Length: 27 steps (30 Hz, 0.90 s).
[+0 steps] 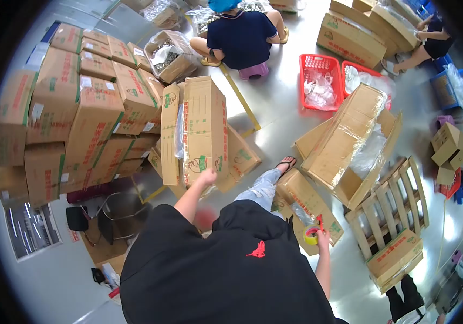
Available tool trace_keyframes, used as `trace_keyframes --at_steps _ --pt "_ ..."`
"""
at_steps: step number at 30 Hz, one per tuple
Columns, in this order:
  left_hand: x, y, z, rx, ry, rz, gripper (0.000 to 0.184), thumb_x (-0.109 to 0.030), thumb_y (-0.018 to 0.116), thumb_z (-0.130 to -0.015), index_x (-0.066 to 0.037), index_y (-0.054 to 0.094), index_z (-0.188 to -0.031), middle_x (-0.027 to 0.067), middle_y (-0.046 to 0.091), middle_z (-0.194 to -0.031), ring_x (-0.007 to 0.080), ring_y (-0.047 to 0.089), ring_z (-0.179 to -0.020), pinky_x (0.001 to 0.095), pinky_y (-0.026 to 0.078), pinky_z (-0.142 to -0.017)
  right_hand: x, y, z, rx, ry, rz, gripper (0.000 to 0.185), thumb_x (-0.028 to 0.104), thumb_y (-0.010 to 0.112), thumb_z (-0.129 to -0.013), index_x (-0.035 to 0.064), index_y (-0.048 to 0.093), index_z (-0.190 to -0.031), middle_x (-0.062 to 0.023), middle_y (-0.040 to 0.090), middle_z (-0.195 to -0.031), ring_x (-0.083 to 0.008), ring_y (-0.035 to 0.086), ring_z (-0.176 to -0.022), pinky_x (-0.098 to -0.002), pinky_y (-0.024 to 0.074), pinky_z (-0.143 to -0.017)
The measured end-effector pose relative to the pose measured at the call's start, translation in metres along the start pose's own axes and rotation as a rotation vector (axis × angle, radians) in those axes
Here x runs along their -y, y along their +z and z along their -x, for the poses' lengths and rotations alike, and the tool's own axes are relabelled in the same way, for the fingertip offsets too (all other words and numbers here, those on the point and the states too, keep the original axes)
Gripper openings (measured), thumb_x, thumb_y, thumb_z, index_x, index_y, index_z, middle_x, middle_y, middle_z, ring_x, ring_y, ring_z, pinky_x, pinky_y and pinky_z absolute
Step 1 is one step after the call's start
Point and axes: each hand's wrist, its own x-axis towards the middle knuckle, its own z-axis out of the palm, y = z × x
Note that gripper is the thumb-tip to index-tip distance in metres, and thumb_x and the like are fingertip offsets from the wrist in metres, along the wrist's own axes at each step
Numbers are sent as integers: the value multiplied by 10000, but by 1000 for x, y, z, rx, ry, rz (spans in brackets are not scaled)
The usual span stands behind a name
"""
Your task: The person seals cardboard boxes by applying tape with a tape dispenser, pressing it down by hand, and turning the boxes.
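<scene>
Left hand (207,176) at the tall carton (203,124), tape dispenser (313,229) in the right hand (323,238)

We see the largest mass off to the left: a stack of cartons (96,108), brown and printed in red and green. On the right, an open carton (345,129) sits at a slant, clear plastic (369,154) showing in its opening. Between the two stands the tall carton, the left hand at its near end. Closer to us, a low carton (318,202) lies beside the sandalled foot (285,164). Smaller still are the hands. The left hand's fingers look curled at the tall carton's near edge; whether they grip it, we cannot tell. The right hand is closed around the tape dispenser, which is red with a yellow roll and appears over the low carton.
</scene>
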Motion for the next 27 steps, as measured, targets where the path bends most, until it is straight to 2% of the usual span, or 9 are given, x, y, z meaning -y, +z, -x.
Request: trace_keyframes --at_steps 3,10,13,14,17,20,21,24,27 --pt "-1 44 63 258 102 -122 387 -262 515 -1000 16 728 -1166 205 795 -1044 273 788 -882 453 641 -816 -24 9 25 67 85 -83 631 291 751 -918 -45 583 -1425 -154 748 -1103 -225 731 -915 -361 587 -789" --pt "1 90 41 476 740 -353 528 -496 561 -1068 -34 790 -1182 246 780 -1191 390 747 -1115 505 574 -960 102 -20 204 93 237 -333 379 254 730 -832 -82 786 -999 -174 792 -933 -247 762 -877 -381 596 -807" --pt "-56 82 46 556 528 322 492 -381 546 -1082 19 723 -1307 281 720 -1334 433 648 -1327 464 520 -1098 51 -3 234 -105 295 -422 409 346 747 -816 -21 802 -988 -180 805 -931 -278 789 -879 -409 618 -827" --pt "-87 60 52 417 690 -242 472 -328 571 -1062 42 708 -1320 256 745 -1296 384 658 -1331 448 517 -1100 25 9 238 -145 332 -420 381 351 743 -816 4 812 -958 -169 809 -909 -276 794 -858 -414 622 -811" --pt "-156 44 32 454 795 -673 406 -286 599 -1014 59 755 -1160 229 779 -1166 343 732 -1133 467 552 -987 -41 59 246 -227 451 -446 252 303 716 -830 78 825 -803 -106 797 -756 -239 789 -714 -417 621 -714" --pt "-246 50 13 371 562 -848 328 -279 664 -967 -27 729 -1165 184 767 -1096 270 739 -1072 452 559 -907 -40 85 287 -350 572 -509 332 342 742 -824 41 761 -964 -158 778 -901 -286 770 -853 -433 607 -795" --pt "-296 84 13 805 1121 -300 388 -217 617 -1009 4 621 -1328 247 721 -1230 328 732 -1124 451 615 -835 -37 80 298 -439 604 -535 380 355 750 -822 29 740 -1017 -176 771 -950 -301 764 -899 -439 603 -823" --pt "-364 101 9 -110 1397 -1224 641 -264 704 -974 25 528 -1519 298 649 -1427 464 604 -1346 528 488 -1127 -34 118 333 -437 799 -572 550 394 776 -816 -8 676 -1178 -228 751 -1095 -348 745 -1038 -455 590 -904" --pt "-442 135 41 42 1184 -672 575 -102 620 -942 47 495 -1482 326 590 -1350 534 563 -1287 571 456 -1118 -33 164 363 -375 963 -580 737 433 803 -810 -44 612 -1338 -281 731 -1241 -394 726 -1176 -471 577 -986"
